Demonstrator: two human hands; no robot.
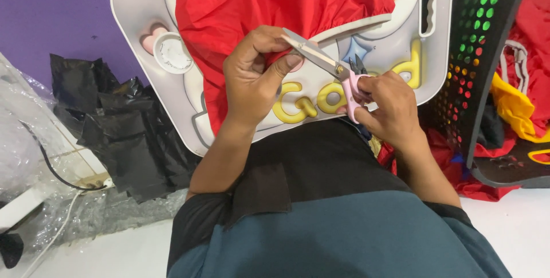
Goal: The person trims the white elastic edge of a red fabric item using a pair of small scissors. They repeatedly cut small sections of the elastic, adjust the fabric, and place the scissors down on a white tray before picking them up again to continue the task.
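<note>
Now L hand (252, 77) pinches red cloth (240, 3), R hand (389, 109) w/ scissors (326, 63).

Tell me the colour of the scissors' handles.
Pink, on the scissors in the right hand; only the head view shows them.

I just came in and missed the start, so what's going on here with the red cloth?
A person sits with a white lap tray before them, red fabric draped across it. The left hand pinches a fold of the fabric at its edge, while the right hand holds pink-handled scissors, blades pointing toward that pinched spot. A black perforated basket with more red and yellow cloth stands to the right, and crumpled black plastic lies on the left.
</note>
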